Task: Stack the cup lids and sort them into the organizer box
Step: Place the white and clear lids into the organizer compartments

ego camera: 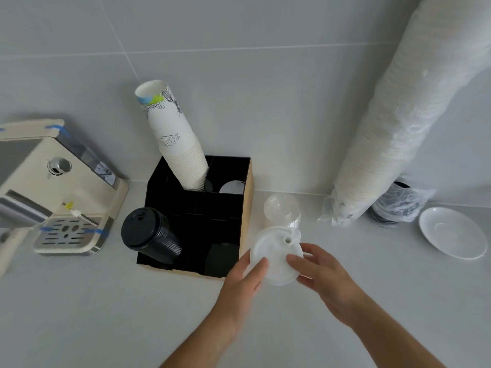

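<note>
A stack of white translucent cup lids (276, 251) is held just right of the black organizer box (245, 205). My left hand (245, 277) grips its left edge and my right hand (322, 274) grips its right edge. Behind the stack stands a pile of clear domed lids (282, 209) on the counter. The box has several compartments: a stack of black lids (148, 235) leans in the front left one, a tall stack of white paper cups (175, 139) leans out of a back one, and a white lid (231, 187) lies in the back right one.
A cream coffee machine (53, 187) with a drip tray stands at the left. A long plastic-wrapped sleeve of lids (398, 128) leans against the tiled wall at the right, with a bag of black lids (398, 205) behind it and a white saucer (453, 232) beside it.
</note>
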Tool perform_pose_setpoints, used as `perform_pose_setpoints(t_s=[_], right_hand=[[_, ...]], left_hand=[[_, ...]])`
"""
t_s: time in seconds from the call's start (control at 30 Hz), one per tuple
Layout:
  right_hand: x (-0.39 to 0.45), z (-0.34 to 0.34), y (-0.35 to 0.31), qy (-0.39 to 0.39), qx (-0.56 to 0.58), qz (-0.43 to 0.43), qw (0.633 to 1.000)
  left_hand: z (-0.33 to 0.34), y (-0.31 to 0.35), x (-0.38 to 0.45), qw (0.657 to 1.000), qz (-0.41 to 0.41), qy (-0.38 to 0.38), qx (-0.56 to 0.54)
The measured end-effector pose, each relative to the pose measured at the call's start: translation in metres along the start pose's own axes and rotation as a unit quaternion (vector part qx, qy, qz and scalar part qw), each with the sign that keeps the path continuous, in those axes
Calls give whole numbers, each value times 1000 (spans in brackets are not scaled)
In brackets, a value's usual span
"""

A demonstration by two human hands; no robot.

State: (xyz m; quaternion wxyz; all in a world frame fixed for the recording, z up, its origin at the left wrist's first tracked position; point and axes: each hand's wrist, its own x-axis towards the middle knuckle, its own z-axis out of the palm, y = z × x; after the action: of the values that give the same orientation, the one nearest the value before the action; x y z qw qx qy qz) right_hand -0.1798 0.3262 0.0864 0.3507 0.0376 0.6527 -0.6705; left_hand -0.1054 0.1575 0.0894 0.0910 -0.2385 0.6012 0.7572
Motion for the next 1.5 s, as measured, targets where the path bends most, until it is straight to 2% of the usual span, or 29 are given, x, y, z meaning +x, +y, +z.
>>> perform_pose_setpoints(t_s=[0.17, 0.4, 0.7, 0.87, 1.0, 1.27, 1.5], right_hand=[[16, 18, -37, 20, 31, -33, 999], [39, 46, -86, -11, 9, -70, 997], [78, 63, -158, -23, -121, -86, 989], [109, 67, -190, -25, -142, -111, 983], [132, 69, -195, -20, -160, -93, 982], [165, 75, -185, -14, -143, -77, 987], [175, 78, -183, -20, -142, -55, 988]], left_hand=[[-9, 28, 6, 998, 49, 18, -41], [-22, 76, 15, 992, 47, 41, -106], [-39, 139, 55, 983, 43, 110, -138], [-44, 153, 83, 979, 27, 136, -150], [-48, 153, 97, 972, 2, 161, -171], [-45, 144, 116, 961, -10, 162, -226], [-46, 141, 134, 962, -34, 179, -206]])
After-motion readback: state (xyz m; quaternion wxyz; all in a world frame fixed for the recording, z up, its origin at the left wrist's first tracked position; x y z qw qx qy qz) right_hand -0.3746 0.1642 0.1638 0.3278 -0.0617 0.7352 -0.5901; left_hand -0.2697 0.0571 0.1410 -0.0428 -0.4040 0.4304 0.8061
